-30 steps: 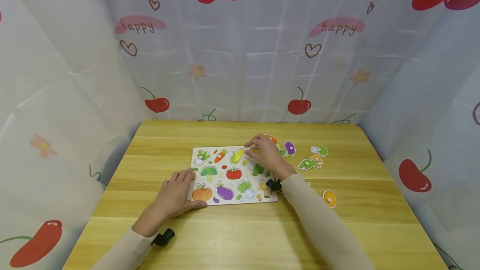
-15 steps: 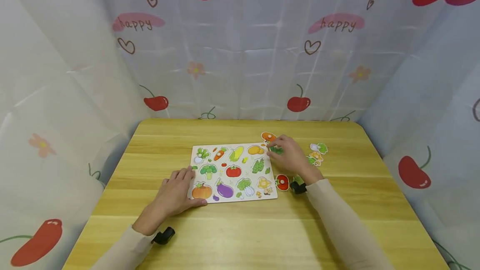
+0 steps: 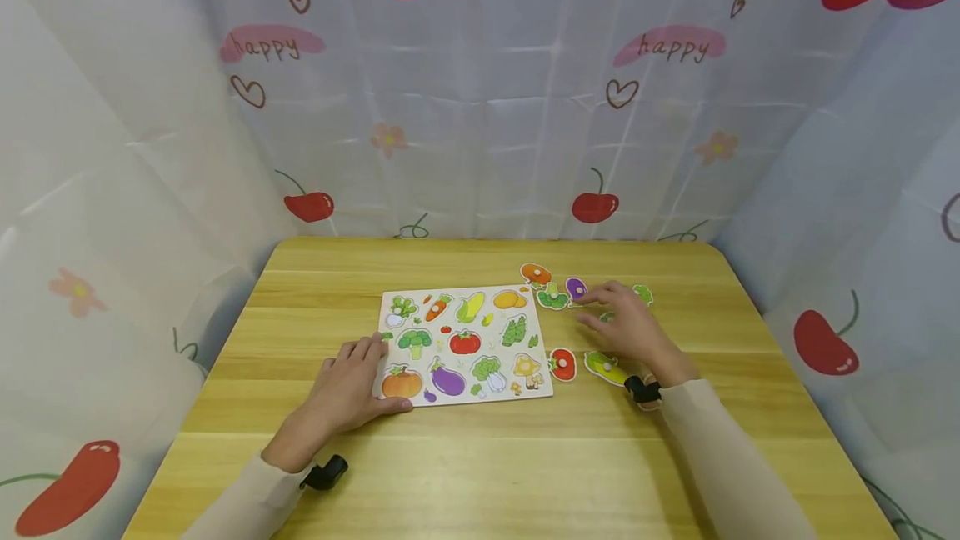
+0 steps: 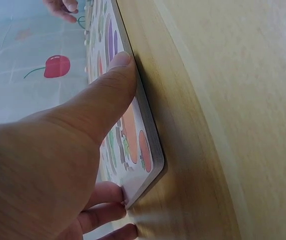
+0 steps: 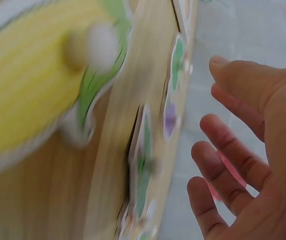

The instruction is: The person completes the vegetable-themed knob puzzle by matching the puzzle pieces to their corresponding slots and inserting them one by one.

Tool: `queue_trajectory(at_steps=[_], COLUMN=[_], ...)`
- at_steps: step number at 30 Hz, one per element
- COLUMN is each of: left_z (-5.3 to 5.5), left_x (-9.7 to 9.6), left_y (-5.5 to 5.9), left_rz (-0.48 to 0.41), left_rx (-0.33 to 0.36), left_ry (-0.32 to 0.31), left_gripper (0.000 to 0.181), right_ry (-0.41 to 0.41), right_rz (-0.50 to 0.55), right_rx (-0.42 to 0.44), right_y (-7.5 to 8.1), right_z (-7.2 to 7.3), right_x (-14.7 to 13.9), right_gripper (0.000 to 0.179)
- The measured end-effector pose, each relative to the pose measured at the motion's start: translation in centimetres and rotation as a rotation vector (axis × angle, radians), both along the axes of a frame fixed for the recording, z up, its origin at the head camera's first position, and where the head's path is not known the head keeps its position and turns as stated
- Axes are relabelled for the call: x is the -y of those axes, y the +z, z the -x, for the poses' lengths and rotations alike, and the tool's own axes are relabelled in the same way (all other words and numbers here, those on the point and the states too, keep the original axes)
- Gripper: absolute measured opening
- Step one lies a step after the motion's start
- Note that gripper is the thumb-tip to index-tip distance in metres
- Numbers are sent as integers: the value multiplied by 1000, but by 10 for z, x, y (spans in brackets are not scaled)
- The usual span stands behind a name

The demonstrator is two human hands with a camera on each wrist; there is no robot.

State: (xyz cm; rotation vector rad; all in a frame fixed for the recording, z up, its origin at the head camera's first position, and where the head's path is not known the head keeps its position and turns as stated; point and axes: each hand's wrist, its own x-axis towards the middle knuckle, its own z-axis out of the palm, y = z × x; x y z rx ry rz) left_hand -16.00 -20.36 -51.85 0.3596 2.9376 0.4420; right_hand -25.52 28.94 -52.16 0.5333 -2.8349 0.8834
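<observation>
A wooden vegetable puzzle board (image 3: 483, 320) lies flat on the table. My left hand (image 3: 349, 388) rests at its near left corner, thumb (image 4: 100, 95) lying straight along the front edge and fingertips touching the left side. To the right of the board, my right hand (image 3: 628, 320) hovers with loosely spread fingers above loose knobbed pieces; nothing lies between the fingers. Nearest its fingertips is an eggplant piece (image 3: 576, 288), with a broccoli piece (image 3: 552, 299) beside that. A corn piece (image 3: 604, 368) sits below the hand and fills the left of the right wrist view, blurred.
A tomato piece (image 3: 562, 365) touches or nearly meets the board's right edge. An orange pumpkin piece (image 3: 536, 275) is at the board's far right corner. Behind the right hand, a leafy piece (image 3: 642, 294) is partly covered. A patterned curtain (image 3: 480, 148) hangs around the table (image 3: 480, 473).
My right hand has moved rightward, from the board's upper right corner to over the loose pieces, uncovering the tomato and corn pieces. The left hand has stayed at the board's corner.
</observation>
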Motion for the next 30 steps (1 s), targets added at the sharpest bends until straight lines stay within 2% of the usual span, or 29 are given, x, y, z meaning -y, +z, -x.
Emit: queue_trajectory(at_steps=[10,18,22,26,30], left_z=[2,1,1,1,1], left_x=[2,2,2,2,1], left_y=[-4,-5,-6,-6,-6], left_rz=[4,-1,-4,-3,-2], left_rx=[-5,-7,-12,-17,-13], left_ry=[3,0,-1,1,5], left_gripper=[117,119,117,116,117], right_ry=[45,88,124,194,203], right_rz=[-26,-41,-10,81,89], right_rx=[20,24,-2,-22,-9], right_y=[1,-3,-10,-23,-27], right_z=[-16,-37,-43,-45,-50], right_x=[-31,-43,-50,-58,-59], right_gripper=[24,23,26,29,26])
